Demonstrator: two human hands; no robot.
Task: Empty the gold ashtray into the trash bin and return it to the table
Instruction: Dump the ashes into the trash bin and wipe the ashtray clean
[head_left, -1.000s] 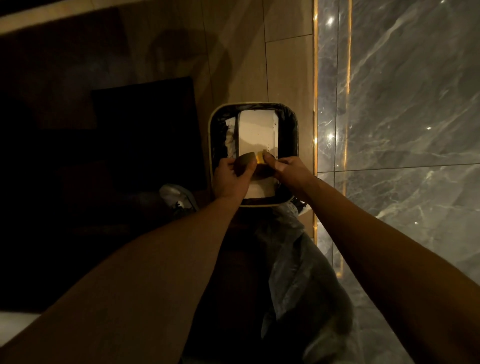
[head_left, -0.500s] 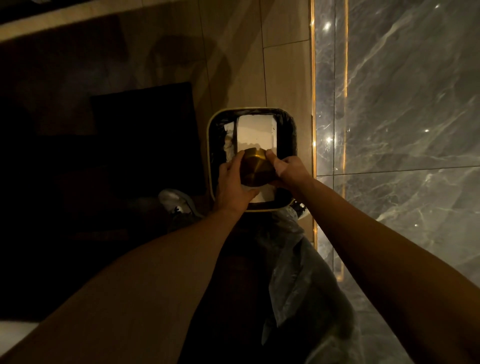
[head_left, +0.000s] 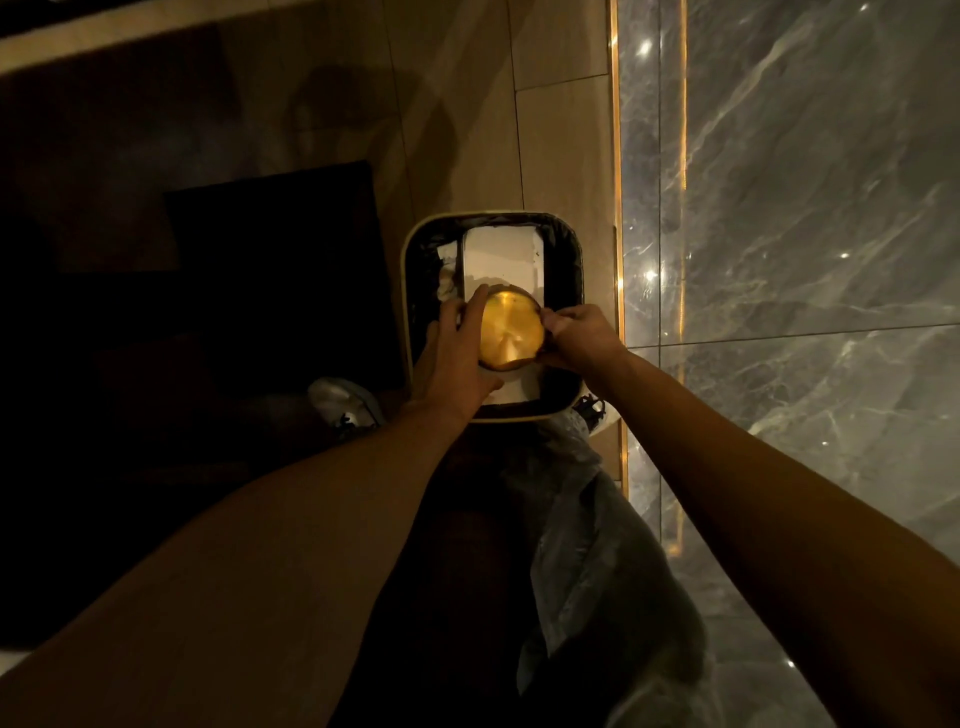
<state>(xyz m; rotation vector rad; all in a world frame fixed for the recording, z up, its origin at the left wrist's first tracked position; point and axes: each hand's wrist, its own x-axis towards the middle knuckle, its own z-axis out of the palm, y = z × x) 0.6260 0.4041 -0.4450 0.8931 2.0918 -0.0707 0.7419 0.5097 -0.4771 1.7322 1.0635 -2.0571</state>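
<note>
The round gold ashtray (head_left: 510, 331) is turned upside down, its shiny flat bottom facing up at me. It hangs over the open trash bin (head_left: 410, 291), a rounded-square bin with a pale rim and a black liner. My left hand (head_left: 457, 358) grips the ashtray's left edge and my right hand (head_left: 576, 338) pinches its right edge. White paper or a white box (head_left: 501, 254) lies inside the bin under the ashtray.
The bin stands on a light wood floor beside a gold strip (head_left: 617, 156) and a glossy grey marble surface (head_left: 779, 208) on the right. A dark mat (head_left: 270, 249) lies to the left. My shoes (head_left: 343, 402) and trouser legs show below the bin.
The ashtray has been tipped further over the bin, from edge-on to fully upside down, so its gold bottom now faces up. Both hands stayed on it.
</note>
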